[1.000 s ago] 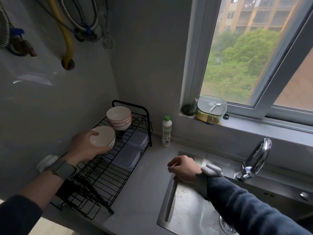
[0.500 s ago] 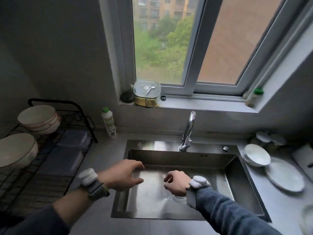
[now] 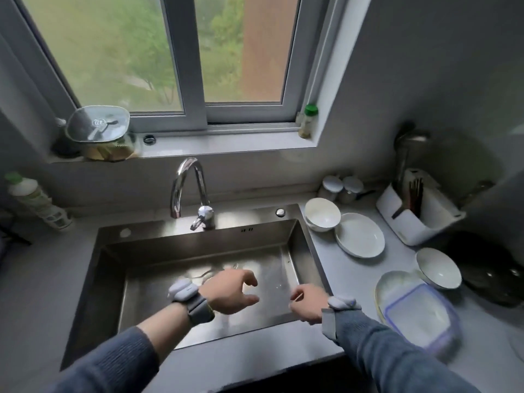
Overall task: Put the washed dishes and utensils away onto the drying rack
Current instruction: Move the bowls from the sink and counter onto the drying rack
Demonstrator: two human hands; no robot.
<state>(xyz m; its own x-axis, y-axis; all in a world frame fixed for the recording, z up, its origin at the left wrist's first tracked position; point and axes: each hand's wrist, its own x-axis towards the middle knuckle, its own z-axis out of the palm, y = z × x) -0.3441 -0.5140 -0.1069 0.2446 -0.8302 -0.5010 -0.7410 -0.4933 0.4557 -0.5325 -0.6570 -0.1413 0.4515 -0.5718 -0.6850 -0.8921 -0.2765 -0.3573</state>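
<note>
Both my hands hover over the steel sink (image 3: 158, 259), and neither holds anything. My left hand (image 3: 231, 292) is over the basin's middle with fingers relaxed and spread. My right hand (image 3: 307, 303) is near the sink's right rim, fingers loosely curled. On the counter to the right lie washed dishes: a stack of white bowls (image 3: 322, 218), a white plate (image 3: 360, 235), another white bowl (image 3: 438, 268), and a plate (image 3: 392, 282) under a blue-rimmed plastic lid (image 3: 422, 316). The drying rack is out of view to the left.
A chrome faucet (image 3: 188, 188) stands behind the sink. A white utensil holder (image 3: 419, 217) with chopsticks sits at the right back, two lidded jars (image 3: 341, 187) beside it. A green-capped bottle (image 3: 34, 201) stands at the left. A lidded container (image 3: 97, 131) rests on the windowsill.
My view swung right from the rack to the sink and the right counter. My left hand let go of the bowl on the rack and moved right over the basin; my right hand shifted right.
</note>
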